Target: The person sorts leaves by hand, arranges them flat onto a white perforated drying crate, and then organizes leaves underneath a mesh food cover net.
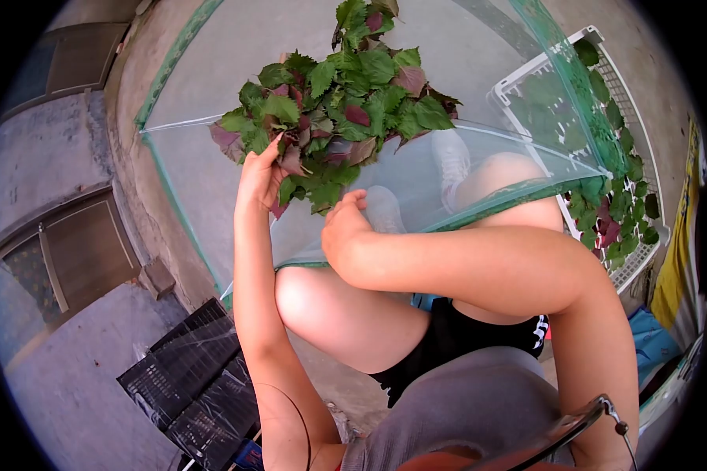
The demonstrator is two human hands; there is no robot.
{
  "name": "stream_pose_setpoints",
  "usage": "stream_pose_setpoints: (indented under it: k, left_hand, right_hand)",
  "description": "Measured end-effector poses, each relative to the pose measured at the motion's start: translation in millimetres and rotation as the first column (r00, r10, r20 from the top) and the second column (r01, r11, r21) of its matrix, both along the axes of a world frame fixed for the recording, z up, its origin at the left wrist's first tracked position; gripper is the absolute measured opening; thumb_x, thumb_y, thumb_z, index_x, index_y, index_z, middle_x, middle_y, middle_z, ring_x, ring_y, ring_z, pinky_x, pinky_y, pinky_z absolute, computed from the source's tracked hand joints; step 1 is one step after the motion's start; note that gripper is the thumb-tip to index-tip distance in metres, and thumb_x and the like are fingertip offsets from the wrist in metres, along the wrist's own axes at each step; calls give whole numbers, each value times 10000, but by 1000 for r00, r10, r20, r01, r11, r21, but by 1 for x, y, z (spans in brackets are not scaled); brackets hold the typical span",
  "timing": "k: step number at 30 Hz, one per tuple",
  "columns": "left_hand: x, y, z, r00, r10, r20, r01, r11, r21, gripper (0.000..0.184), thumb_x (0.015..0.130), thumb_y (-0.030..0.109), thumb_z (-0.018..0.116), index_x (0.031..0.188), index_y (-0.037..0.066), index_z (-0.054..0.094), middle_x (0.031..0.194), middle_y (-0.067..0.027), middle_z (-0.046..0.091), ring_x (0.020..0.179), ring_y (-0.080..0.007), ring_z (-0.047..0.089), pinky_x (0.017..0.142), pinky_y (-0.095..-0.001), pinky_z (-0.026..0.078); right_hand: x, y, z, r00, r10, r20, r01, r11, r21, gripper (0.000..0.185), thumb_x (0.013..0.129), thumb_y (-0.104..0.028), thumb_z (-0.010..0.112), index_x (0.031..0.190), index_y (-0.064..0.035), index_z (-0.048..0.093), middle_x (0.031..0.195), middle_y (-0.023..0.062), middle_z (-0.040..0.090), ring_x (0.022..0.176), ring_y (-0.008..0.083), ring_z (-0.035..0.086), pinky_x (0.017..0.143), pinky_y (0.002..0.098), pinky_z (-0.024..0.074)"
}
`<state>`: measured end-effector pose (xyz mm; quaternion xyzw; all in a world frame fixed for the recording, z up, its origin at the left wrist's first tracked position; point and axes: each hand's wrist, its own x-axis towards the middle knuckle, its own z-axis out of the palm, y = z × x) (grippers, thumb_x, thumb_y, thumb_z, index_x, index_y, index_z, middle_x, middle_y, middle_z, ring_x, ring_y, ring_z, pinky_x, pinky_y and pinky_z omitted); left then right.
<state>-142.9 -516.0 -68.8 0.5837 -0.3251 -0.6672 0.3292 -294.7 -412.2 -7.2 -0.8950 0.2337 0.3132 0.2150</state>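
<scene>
Leaf heap (357,115): middle of the mesh net (188,173), between left and right corners.
Left hand (263,174): at heap's left side, thumb against leaves; whether closed on one, cannot tell.
Right hand (347,225): fingers curled near the net's near edge; grip hidden, cannot tell.
Leaf handling: pinch lightly, preferably singly; avoid tilting the net.

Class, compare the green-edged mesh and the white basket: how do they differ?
The green-edged mesh is sheer and fabric-like; the white basket looks stiff, with grid-like sides. The mesh spreads mid-picture; the basket sits at the right. The mesh bears one heap of leaves; the basket's leaves lie more spread out. Both bear green and purple leaves.
</scene>
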Motion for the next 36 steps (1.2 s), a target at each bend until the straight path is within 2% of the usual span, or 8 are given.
stream_pose_setpoints:
  k: [2, 6, 11, 14, 22, 25, 31, 36]
  left_hand:
    - [-6, 2, 2, 845, -88, 527, 122, 992, -31, 302, 835, 188, 661, 1055, -7, 592, 926, -56, 652, 708, -159, 628, 634, -293, 509]
    - [4, 3, -6, 961, 15, 276, -8, 1000, -27, 288, 879, 243, 606, 1044, 7, 604, 942, -66, 649, 768, -148, 622, 624, -279, 500]
    - [7, 5, -12, 788, -225, 573, 233, 971, 60, 330, 914, 289, 548, 1073, 3, 590, 984, -59, 639, 824, -130, 607, 679, -270, 529]
    - [-4, 5, 5, 965, -162, 208, 139, 983, 120, 277, 923, 292, 535, 1017, 47, 624, 919, -23, 653, 798, -100, 601, 652, -270, 492]
    - [3, 7, -4, 898, -271, 346, 302, 953, -37, 215, 867, 163, 627, 1010, 3, 647, 857, -17, 653, 741, -80, 577, 660, -224, 454]
    - [7, 4, -6, 809, -349, 473, 400, 917, -7, 229, 830, 170, 671, 980, -1, 651, 838, -20, 652, 730, -86, 574, 658, -232, 457]
    - [62, -21, -62, 566, 95, 819, 68, 984, -162, 297, 722, 212, 740, 913, 4, 648, 785, -43, 649, 726, -144, 594, 687, -267, 470]
    - [63, -20, -83, 21, 385, 923, 261, 888, -377, 328, 746, 315, 700, 951, 63, 657, 831, -109, 664, 838, -269, 623, 769, -364, 477]
  right_hand:
    - [2, 0, -3, 1000, -27, 4, 27, 1000, -2, 470, 718, -244, 670, 1127, -21, 606, 1162, 223, 534, 1018, 385, 526, 841, 573, 388]
    - [4, 2, -7, 999, -33, 13, 33, 999, -17, 471, 719, -244, 670, 1127, -17, 604, 1161, 221, 536, 1021, 383, 527, 843, 572, 385]
    - [5, 1, -6, 999, -38, 14, 38, 999, -26, 471, 717, -244, 668, 1124, -14, 605, 1163, 220, 535, 1011, 384, 533, 846, 572, 384]
    - [3, 1, -4, 999, -35, 15, 35, 999, -21, 466, 717, -243, 667, 1118, -12, 608, 1156, 223, 537, 1002, 382, 538, 847, 571, 384]
    - [3, 3, -6, 1000, -21, 16, 22, 999, -41, 457, 718, -243, 662, 1108, -10, 614, 1145, 228, 540, 995, 380, 542, 841, 578, 386]
    - [3, 2, -5, 1000, -23, 11, 23, 999, -27, 464, 717, -241, 662, 1116, -8, 608, 1150, 232, 537, 998, 383, 539, 839, 580, 387]
    - [5, 3, -7, 999, -32, 11, 32, 999, -34, 482, 722, -242, 652, 1135, 1, 593, 1162, 237, 529, 1012, 385, 531, 849, 577, 385]
    - [5, 3, -4, 1000, -9, 2, 9, 999, -33, 485, 728, -243, 644, 1145, -2, 587, 1174, 230, 524, 1023, 379, 529, 860, 574, 381]
